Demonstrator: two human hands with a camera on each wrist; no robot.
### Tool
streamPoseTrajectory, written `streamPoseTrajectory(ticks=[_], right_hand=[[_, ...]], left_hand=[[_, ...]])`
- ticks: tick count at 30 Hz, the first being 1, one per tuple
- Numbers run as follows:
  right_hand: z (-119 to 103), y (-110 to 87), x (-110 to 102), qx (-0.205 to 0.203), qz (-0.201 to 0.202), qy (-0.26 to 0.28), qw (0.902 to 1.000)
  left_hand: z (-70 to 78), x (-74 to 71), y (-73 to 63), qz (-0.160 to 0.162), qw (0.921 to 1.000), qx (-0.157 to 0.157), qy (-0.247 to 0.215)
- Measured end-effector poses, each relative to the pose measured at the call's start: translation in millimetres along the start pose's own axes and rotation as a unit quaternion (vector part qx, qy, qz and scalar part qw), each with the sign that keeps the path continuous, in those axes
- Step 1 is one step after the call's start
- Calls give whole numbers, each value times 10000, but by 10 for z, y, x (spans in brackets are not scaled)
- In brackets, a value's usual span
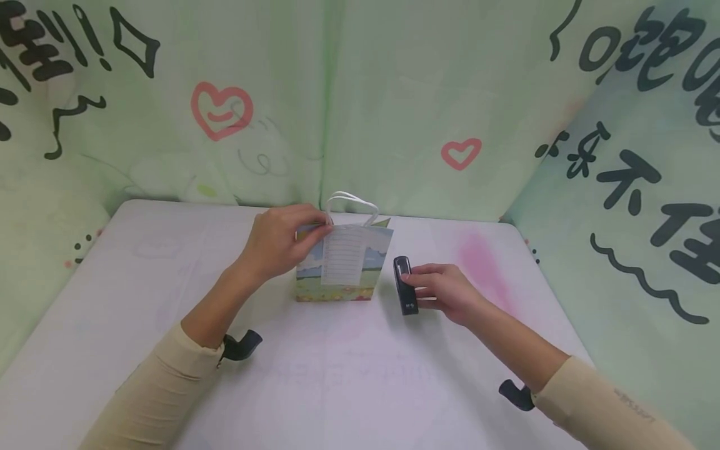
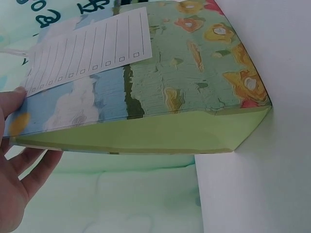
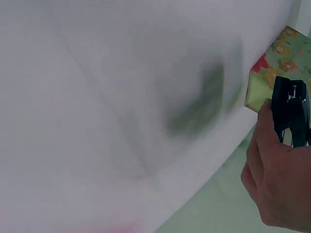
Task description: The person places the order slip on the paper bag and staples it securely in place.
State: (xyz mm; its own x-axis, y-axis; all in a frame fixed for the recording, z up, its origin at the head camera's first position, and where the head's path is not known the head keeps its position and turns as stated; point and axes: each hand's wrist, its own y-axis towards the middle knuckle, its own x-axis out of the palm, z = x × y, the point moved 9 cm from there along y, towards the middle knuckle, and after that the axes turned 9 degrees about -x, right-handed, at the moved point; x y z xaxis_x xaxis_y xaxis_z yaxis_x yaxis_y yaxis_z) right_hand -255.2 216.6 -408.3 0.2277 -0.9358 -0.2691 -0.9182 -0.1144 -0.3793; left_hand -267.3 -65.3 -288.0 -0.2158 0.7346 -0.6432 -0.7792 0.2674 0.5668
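Note:
A small paper gift bag (image 1: 379, 256) with a painted landscape and white cord handles stands upright near the table's back edge. Flat against its front lies a lined white paper slip (image 1: 342, 256) with a row of little checkboxes. My left hand (image 1: 284, 240) pinches the bag's top left corner, thumb in front and fingers behind, as the left wrist view (image 2: 14, 179) also shows. Just right of the bag, my right hand (image 1: 447, 289) holds a black stapler (image 1: 406, 287) upright, apart from the bag. In the right wrist view the stapler (image 3: 286, 104) partly covers the flowered bag (image 3: 279, 58).
The white table (image 1: 337, 387) has a pink stain (image 1: 480, 262) at its right. Behind and beside it hang pale green cloth walls (image 1: 394, 94) with dark writing and red hearts. Black wrist straps (image 1: 242, 345) stick out at both sleeves.

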Motion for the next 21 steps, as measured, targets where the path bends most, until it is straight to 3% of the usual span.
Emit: streamPoseTrajectory(ticks=[5, 12, 21], right_hand=[[205, 9, 68, 180, -111, -404, 9990], [394, 28, 137, 133, -120, -749, 9970], [432, 38, 175, 32, 7, -806, 9967]], left_hand=[[-4, 2, 9, 11, 10000, 41, -26], [-7, 18, 19, -53, 9999, 79, -55], [-19, 29, 33, -80, 9999, 84, -84]])
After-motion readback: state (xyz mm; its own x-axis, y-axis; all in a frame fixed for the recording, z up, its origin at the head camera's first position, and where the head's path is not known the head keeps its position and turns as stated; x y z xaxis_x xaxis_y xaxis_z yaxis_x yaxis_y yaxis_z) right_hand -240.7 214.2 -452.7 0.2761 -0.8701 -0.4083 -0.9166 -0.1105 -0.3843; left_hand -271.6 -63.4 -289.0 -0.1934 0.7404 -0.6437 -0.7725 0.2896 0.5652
